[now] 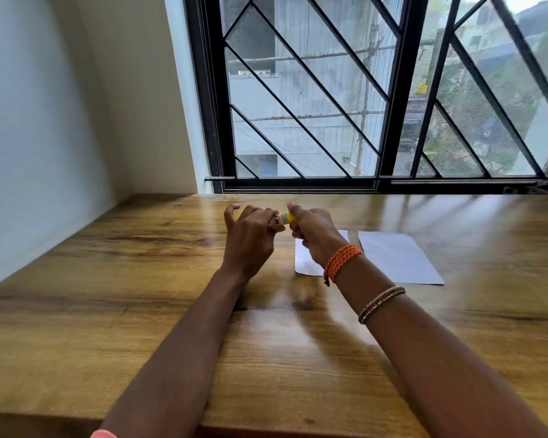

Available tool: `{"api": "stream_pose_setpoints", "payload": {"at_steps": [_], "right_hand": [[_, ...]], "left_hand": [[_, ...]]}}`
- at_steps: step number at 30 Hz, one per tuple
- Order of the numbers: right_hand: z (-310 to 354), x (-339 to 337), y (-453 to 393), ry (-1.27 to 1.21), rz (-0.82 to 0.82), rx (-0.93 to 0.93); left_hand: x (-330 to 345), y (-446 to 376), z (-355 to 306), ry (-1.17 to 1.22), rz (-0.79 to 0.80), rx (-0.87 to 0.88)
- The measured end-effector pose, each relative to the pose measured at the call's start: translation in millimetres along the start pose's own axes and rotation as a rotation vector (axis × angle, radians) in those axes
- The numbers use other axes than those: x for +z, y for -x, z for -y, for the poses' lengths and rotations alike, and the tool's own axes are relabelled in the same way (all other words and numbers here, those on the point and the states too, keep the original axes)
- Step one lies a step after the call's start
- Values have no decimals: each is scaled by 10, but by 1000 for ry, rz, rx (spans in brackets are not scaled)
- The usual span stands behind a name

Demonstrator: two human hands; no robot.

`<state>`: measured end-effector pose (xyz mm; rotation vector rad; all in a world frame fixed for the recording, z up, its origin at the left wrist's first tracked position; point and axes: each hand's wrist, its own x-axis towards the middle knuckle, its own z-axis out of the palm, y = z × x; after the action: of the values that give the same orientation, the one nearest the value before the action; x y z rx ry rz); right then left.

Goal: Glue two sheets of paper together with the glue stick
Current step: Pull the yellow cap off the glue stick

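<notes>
Forearms stretch over the glossy wooden bench (140, 311); left hand (250, 238) and right hand (314, 235) both pinch the small yellow glue stick (283, 218), grip narrow, above two white paper sheets (399, 257) lying flat, apart.

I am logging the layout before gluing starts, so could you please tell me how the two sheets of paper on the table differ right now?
The left sheet is partly hidden behind the right hand; the right sheet is fully in view. The left sheet lies nearer the glue stick, which both hands hold above the table; the right sheet lies farther off to the right. Both are white, flat, apart, and look unglued.
</notes>
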<state>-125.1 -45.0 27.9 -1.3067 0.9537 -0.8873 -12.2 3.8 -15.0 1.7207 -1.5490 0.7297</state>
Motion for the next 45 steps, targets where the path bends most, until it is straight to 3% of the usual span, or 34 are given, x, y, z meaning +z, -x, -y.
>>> {"api": "stream_pose_setpoints", "payload": {"at_steps": [4, 14, 18, 24, 26, 29, 31, 35, 40, 45], "right_hand": [[-19, 78, 59, 160, -55, -192], [-219, -36, -33, 792, -100, -1006], [-229, -79, -79, 677, -120, -987], [-191, 40, -36, 492, -36, -826], [-197, 20, -24, 609, -12, -927], [-188, -57, -41, 990, -163, -1215], [-165, -92, -45, 1126, -246, -1293], [-166, -102, -46, 1119, -224, -1273], [-146, -82, -30, 1052, -197, -1046], [-142, -80, -54, 1095, -233, -1146]], "left_hand": [[-7, 11, -21, 68, 2, -62], [-83, -2, -25, 261, 70, -257], [-119, 14, -25, 121, 91, -183], [-190, -3, -41, 65, -109, -102], [-180, 0, -15, 36, -108, -70], [-169, -8, 11, 1, -75, -38], [-170, -17, 9, 6, -60, -45], [-196, 4, 45, 9, -75, -79], [-204, -4, 42, -25, -74, -92], [-198, -12, 36, -33, -53, -103]]}}
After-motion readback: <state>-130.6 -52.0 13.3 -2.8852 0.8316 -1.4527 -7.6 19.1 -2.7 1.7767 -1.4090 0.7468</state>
